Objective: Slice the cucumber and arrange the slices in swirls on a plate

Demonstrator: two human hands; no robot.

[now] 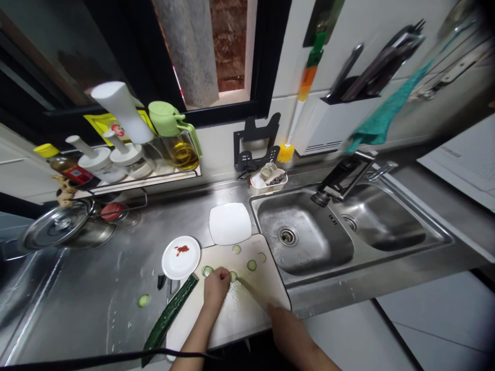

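Note:
A pale cutting board [235, 314] lies on the steel counter beside the sink. My left hand [215, 286] rests on the board with its fingers curled down over a small cucumber piece [233, 276]. My right hand [277, 315] is closed at the board's right edge on what looks like a knife [253, 292], its pale blade pointing at the left hand. Loose cucumber slices [251, 265] lie beyond the hands. A long dark green cucumber [170, 312] lies slanted along the board's left edge.
A round white plate with red bits [181, 268] and a square white plate [230, 223] sit behind the board. One slice [143, 300] lies on the wet counter. A double sink [305, 257] with a faucet [340, 178] is on the right. Bottles [180, 141] and a pot lid [54, 226] stand to the left.

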